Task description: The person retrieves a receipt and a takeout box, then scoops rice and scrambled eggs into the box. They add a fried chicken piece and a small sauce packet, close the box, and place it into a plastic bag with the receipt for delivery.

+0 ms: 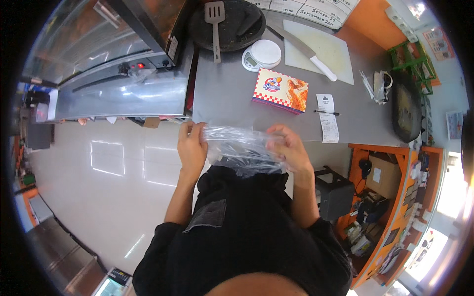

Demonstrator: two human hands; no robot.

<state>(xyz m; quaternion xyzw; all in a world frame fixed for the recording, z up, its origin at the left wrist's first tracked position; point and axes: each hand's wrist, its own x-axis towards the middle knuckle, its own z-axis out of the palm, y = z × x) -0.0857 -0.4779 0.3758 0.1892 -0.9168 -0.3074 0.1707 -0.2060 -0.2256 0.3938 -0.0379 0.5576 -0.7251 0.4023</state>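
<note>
A clear plastic bag (242, 143) is stretched between my two hands, in front of my body at the near edge of the counter. My left hand (192, 148) pinches its left end, thumb against fingers. At the other end my right hand (291, 149) grips the film, partly seen through the plastic. Just beyond the bag, a printed cardboard food box (280, 91) lies on the grey counter (222, 98). To its right are a paper receipt (327, 121) and a black pen (327, 113) lying across it.
Behind the box stands a white kitchen scale (261, 54). A dark pan (197, 34) with a grey spatula (215, 24) is at the back left. The knife (308, 54) rests on a white cutting board (340, 59). A metal warmer cabinet (123, 89) flanks the counter; orange shelves (382, 212) stand right.
</note>
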